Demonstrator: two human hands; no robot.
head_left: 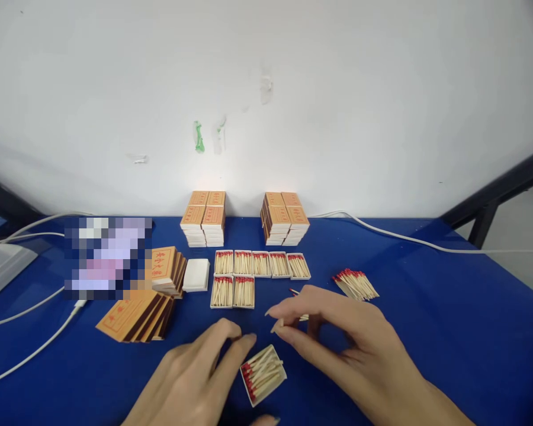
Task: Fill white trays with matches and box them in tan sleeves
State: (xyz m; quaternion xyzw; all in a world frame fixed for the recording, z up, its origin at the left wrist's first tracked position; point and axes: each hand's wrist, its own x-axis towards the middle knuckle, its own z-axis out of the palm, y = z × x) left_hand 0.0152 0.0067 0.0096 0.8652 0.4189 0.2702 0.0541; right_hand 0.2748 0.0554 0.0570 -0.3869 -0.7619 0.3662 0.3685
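Note:
My left hand (195,373) has its fingers bent beside the upper left of a tilted matchbox tray (270,397). Its thumb tip shows below the tray, apart from the fingers, with nothing held between them. Matches (264,373) lie in that tray with red heads to the left, some crossing over others. Right of the tray, my right hand (350,349) hovers with thumb and index fingertip brought close together. Whatever small thing may be between them is too hidden to make out. A few loose matches (304,318) show partly behind this hand.
Seven... several filled trays (244,292) stand in two rows. Left of them are blank white trays (196,275) and fanned matchbox sleeves (131,316). Two stacks of matchboxes (203,219) stand near the wall. A match pile (355,284) lies right; a blurred phone (111,254) and cables lie left.

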